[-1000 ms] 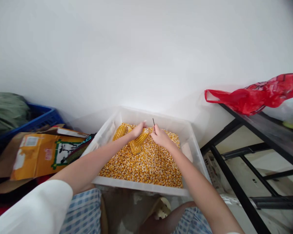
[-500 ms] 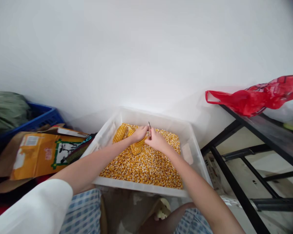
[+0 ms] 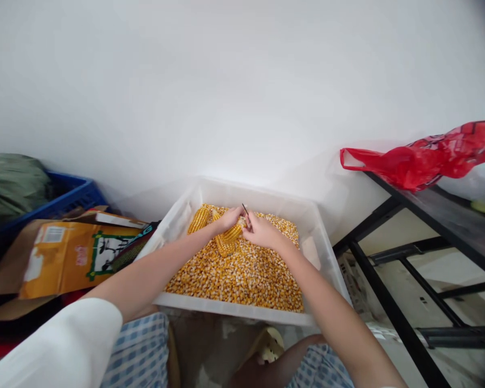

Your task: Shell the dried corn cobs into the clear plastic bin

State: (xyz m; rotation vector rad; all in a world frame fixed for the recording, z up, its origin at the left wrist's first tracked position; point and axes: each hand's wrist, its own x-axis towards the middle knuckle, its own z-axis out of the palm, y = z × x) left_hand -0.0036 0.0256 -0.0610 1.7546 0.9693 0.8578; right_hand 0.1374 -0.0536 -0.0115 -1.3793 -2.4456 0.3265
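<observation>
My left hand (image 3: 231, 217) is closed around one end of a yellow corn cob (image 3: 233, 233), above a bed of loose kernels (image 3: 242, 277). Close against it, my right hand (image 3: 262, 230) is pinched on a thin dark pointed tool (image 3: 244, 209) whose tip sticks up between the hands. The tool's lower part is hidden by my fingers. Two more cobs, one at the left (image 3: 199, 220) and one just beneath the held cob (image 3: 225, 247), lie on the kernels. All of this is inside a white translucent plastic tub (image 3: 234, 308).
Left of the tub are an orange cardboard box (image 3: 64, 261) and a blue crate (image 3: 75, 193) with a green bag (image 3: 16, 180). A black-framed table (image 3: 448, 221) stands at the right, a red plastic bag (image 3: 420, 161) on it. A white wall (image 3: 242, 97) rises behind.
The dark tool's tip has shifted slightly left and leans more to the left. Both hands stay together at the cob, with only small movements.
</observation>
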